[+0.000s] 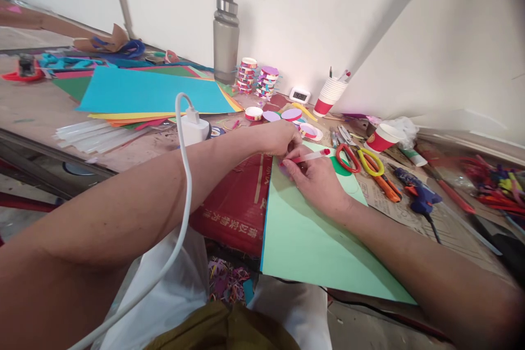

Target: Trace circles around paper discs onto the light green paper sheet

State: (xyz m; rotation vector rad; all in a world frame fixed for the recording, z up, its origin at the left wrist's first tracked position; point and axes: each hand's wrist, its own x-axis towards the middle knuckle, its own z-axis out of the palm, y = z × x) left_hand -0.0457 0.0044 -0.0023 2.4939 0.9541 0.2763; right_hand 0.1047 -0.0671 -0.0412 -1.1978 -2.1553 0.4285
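My right hand [324, 186] rests on a light green sheet of paper [311, 246], its fingers closed around a red pen [315, 156] with a clear barrel. Close against it, at the sheet's far left corner, is my left hand [281, 138]. Its fingers are curled and pressed together; what they hold, if anything, is hidden. A bit of purple shows under the fingertips. Beyond the right hand a dark green round piece [343, 167] lies on the sheet. Blue paper edges show beneath the sheet's left side.
Red-handled scissors [348, 159], yellow-handled scissors [371, 163] and a blue glue gun [420, 191] lie to the right. Behind stand paper cups [330, 95], stacked rings [267, 83] and a bottle [226, 38]. Coloured sheets [151, 90] lie left. A white cable [186, 191] crosses my left arm.
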